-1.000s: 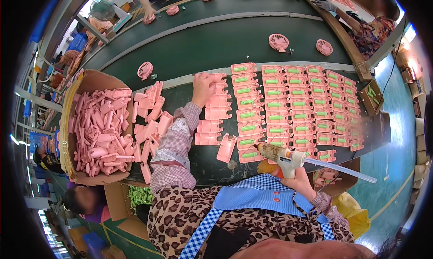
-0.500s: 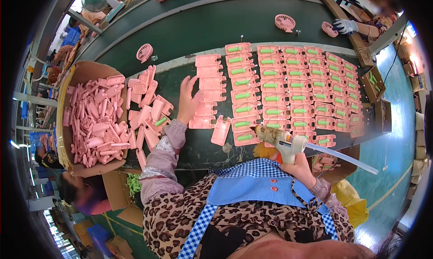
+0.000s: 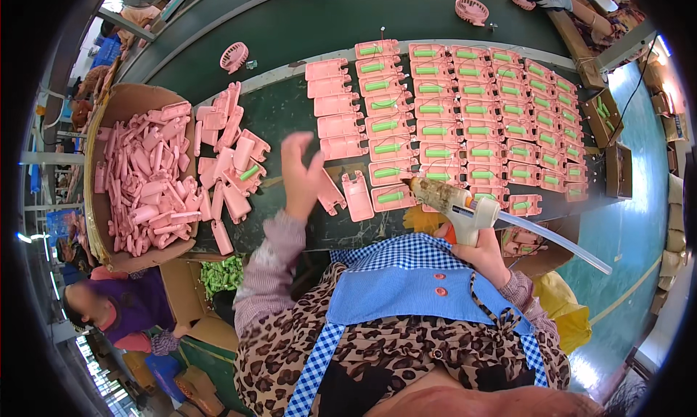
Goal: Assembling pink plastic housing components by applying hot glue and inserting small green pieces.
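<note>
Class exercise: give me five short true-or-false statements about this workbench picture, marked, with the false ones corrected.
1. The right hand holds a glue gun. True.
2. Some pink parts on the table have green cylinders in them. True.
3. The left hand is gripping a green cylinder. False: the left hand has no cylinder in it; its fingers are spread.
4. The cardboard box at the left holds pink parts. True.
5. The apron is red. False: the apron is blue, with checked trim.
</note>
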Tool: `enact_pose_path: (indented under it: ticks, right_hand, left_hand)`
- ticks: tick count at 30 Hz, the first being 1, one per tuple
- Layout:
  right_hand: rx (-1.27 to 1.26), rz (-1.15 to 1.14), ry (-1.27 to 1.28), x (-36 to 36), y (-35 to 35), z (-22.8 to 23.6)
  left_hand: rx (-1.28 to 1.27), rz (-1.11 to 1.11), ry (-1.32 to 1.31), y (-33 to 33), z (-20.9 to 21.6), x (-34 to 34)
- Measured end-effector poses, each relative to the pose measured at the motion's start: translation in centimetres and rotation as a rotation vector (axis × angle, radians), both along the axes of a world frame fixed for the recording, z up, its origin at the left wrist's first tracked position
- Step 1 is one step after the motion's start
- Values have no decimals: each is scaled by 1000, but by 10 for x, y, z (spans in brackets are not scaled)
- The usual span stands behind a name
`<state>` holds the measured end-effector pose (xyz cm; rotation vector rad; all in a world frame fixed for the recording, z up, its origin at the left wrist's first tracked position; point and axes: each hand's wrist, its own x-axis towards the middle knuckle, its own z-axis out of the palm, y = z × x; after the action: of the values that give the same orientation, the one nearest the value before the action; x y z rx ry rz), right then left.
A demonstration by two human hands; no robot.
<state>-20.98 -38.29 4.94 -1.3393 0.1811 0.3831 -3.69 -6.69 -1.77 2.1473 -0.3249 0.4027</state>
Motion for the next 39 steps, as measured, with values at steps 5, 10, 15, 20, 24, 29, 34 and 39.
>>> enact_pose_path:
  ticks: [5,10,15,20,24,29,34,39]
  right_hand:
    - [-34,21,22,5,2,2]
    - [-24,19,-11,1,2,3]
    - [-24,3,2,-5,0,-5]
    - [4,-12,23,-6,4,2]
    - [-13,11,-18,-6,2,-2]
    - [12,-9,0,-7,-2,-3]
    - [-32,28,-14,-3,-1,-1]
    - [-39,22,-23,-5,1,-5]
  left_hand:
    - [330,-25,41,-25,15,-85]
    - [391,21,-80,-12,-3,-78]
    - [513,-19,-108,14,-6,-58]
    - [482,30,20,33,-10,-52]
    - [441,206,-100,25,-13,-54]
    - [359,268,-42,-12,1,-68]
    - [471,198,-33,-49,-8,-97]
    - [469,262,27,-21,-11,-100]
